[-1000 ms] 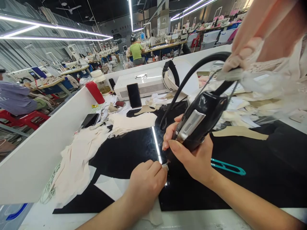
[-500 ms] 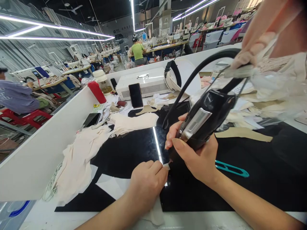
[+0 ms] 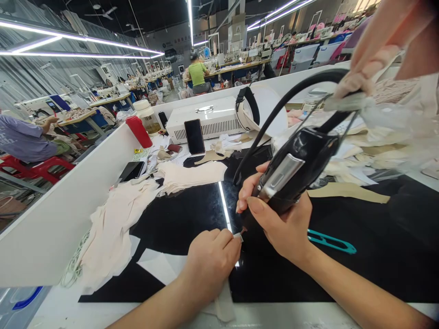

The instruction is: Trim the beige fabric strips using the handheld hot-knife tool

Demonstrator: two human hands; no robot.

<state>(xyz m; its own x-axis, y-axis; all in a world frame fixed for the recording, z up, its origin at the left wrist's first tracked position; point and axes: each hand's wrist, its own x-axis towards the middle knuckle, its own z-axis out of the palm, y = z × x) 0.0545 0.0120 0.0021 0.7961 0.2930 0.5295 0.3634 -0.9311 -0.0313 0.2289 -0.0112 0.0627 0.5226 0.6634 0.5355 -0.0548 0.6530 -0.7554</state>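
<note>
Centre frame: my right hand is clamped round the tool, left hand pinching a tab at its tip. One slip and I reckon those fingers get nicked.

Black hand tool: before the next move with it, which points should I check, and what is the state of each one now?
1. Grip: ok, the right hand wraps the body of the black hand tool.
2. Workpiece: ok, the left hand pinches the pale strip between its fingertips.
3. Contact of the tool tip with the strip: cannot tell, too small.
4. Finger clearance: not ok, the fingertips sit right beside the tip.
5. The cable: ok, it arcs up and away, off both hands.
6. The teal snips: ok, they lie on the black mat beside the right wrist, apart from it.
</note>
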